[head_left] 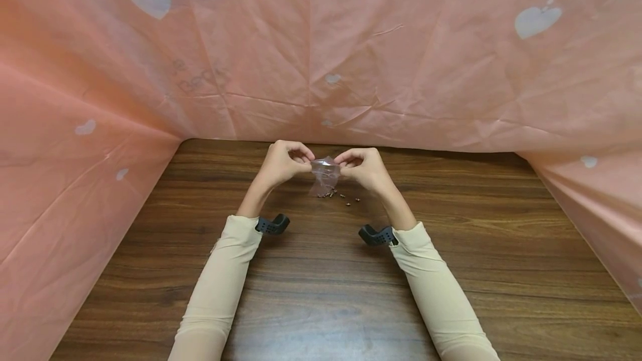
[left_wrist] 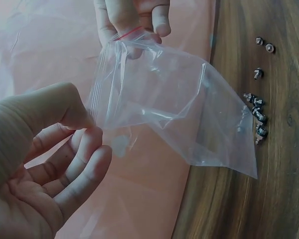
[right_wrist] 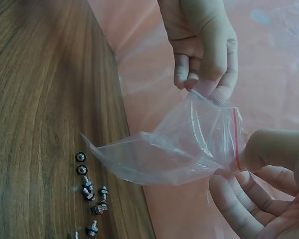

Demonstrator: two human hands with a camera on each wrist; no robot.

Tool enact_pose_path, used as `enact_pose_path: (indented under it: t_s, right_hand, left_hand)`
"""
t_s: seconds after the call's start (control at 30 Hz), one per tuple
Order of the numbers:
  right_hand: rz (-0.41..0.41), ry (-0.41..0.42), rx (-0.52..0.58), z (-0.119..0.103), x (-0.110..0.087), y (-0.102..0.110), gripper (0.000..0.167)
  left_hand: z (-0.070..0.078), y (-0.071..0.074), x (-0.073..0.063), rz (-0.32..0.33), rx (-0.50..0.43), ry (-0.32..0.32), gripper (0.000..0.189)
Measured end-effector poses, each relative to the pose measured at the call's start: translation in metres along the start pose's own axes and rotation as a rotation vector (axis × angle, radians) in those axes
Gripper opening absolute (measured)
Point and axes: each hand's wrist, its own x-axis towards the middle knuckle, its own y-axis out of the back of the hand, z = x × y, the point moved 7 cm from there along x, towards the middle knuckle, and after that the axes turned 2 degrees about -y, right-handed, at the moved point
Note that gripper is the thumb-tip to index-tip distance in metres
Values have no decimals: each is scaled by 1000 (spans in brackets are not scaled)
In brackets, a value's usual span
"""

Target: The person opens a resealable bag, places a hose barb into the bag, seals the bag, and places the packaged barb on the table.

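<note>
A clear zip-lock bag [head_left: 325, 178] with a red line along its seal hangs between both hands, its bottom corner low over the table. My left hand [head_left: 287, 165] pinches one end of the bag's top edge between thumb and forefinger. At the other end, my right hand [head_left: 366, 169] pinches the same edge beside the red strip. In the right wrist view the bag [right_wrist: 164, 154] looks flat, with nothing inside. Several small metal fittings [right_wrist: 92, 196] with dark rings lie loose on the table just below the bag.
The brown wood-grain table [head_left: 321, 294] spreads beneath both arms. Pink sheeting with white hearts [head_left: 351, 71] hangs behind and along both sides, meeting the table's edges. Each wrist wears a dark strap mount, the left mount [head_left: 273, 224] and the right mount [head_left: 377, 235].
</note>
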Motion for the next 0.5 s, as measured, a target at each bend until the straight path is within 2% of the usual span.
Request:
enact_pose_path:
  t_s: [0.33, 0.5]
  right_hand:
    - [32, 29, 45, -3, -3, -3, 22]
    - [61, 57, 15, -6, -4, -2, 21]
  left_hand:
    - [5, -5, 0, -4, -36, -70, 17]
    - [8, -11, 1, -19, -52, -138, 24]
